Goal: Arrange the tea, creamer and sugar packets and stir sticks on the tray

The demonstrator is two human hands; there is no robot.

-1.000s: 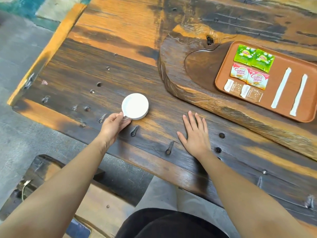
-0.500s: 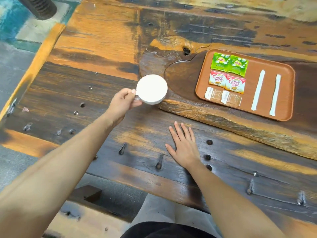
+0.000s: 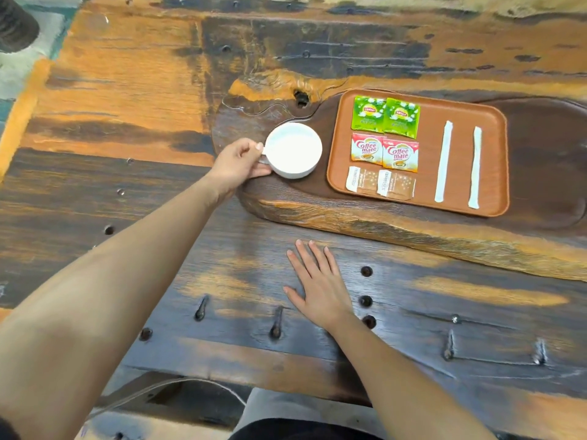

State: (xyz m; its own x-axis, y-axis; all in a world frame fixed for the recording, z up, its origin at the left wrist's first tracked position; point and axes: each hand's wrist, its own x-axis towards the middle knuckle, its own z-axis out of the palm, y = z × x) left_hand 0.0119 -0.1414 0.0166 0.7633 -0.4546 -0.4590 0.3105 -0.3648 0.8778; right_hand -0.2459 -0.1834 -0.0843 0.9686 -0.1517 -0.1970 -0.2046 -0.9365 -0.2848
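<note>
An orange-brown tray (image 3: 527, 128) lies on a carved wooden slab (image 3: 365, 220). On it sit two green tea packets (image 3: 385, 116), two Coffee mate creamer packets (image 3: 384, 151) below them, and two brown sugar packets (image 3: 380, 184) at the tray's front. Two white wrapped stir sticks (image 3: 444, 161) lie lengthwise to the right. My left hand (image 3: 237, 165) grips the handle of a white cup (image 3: 293, 149), which sits just left of the tray on the slab. My right hand (image 3: 317, 282) rests flat on the table, fingers spread, holding nothing.
The dark plank table (image 3: 127, 192) has metal bolts and holes across its front. The table's left edge drops to a grey floor (image 3: 19, 74). A dark round object (image 3: 16, 23) shows at the top left corner.
My left hand has carried the white cup from the table's front left up and right onto the slab, next to the tray. My right hand has stayed flat on the table.
</note>
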